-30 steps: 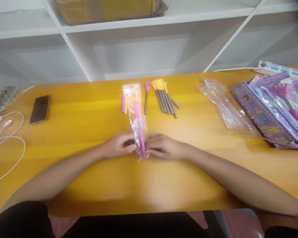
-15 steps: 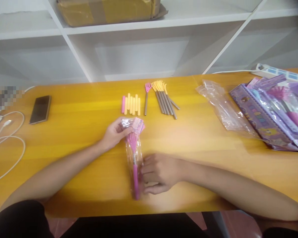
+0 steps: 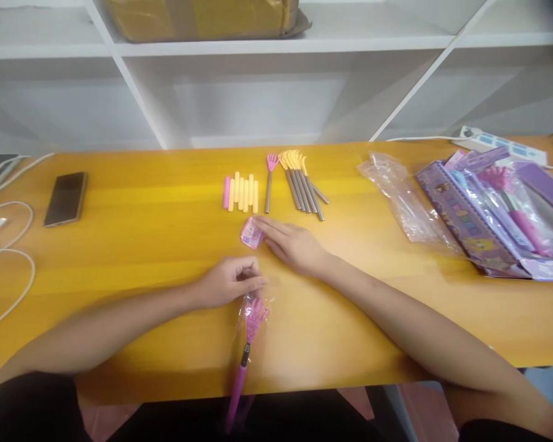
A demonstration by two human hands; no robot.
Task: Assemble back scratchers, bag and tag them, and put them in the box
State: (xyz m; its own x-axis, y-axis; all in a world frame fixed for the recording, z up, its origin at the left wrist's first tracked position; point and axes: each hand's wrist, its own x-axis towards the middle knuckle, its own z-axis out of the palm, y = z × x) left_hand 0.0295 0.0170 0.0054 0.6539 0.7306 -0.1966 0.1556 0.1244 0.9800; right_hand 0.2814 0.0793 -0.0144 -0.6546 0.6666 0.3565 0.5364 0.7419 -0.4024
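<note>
My left hand (image 3: pixel 235 281) pinches the top of a clear plastic bag with a pink claw-headed back scratcher (image 3: pixel 246 353) inside. The scratcher's pink handle hangs down past the table's front edge. My right hand (image 3: pixel 292 244) reaches above and to the right of it, its fingertips on a small pink printed card (image 3: pixel 251 233) that lies on the table. Behind the hands lie a pink tube (image 3: pixel 227 193) and several yellow tubes (image 3: pixel 243 192) in a row. Beside them are a pink claw with a metal rod (image 3: pixel 269 184) and several yellow claws with metal rods (image 3: pixel 301 184).
A phone (image 3: pixel 66 199) and white cables (image 3: pixel 21 248) lie at the left. On the right are empty clear bags (image 3: pixel 408 202), a purple box (image 3: pixel 474 221) of packaged items and a power strip (image 3: pixel 504 146). White shelves (image 3: pixel 276 48) stand behind.
My left hand has drawn the bagged scratcher down toward me, over the table's front edge. My right hand has moved up to the card, which is now apart from the bag.
</note>
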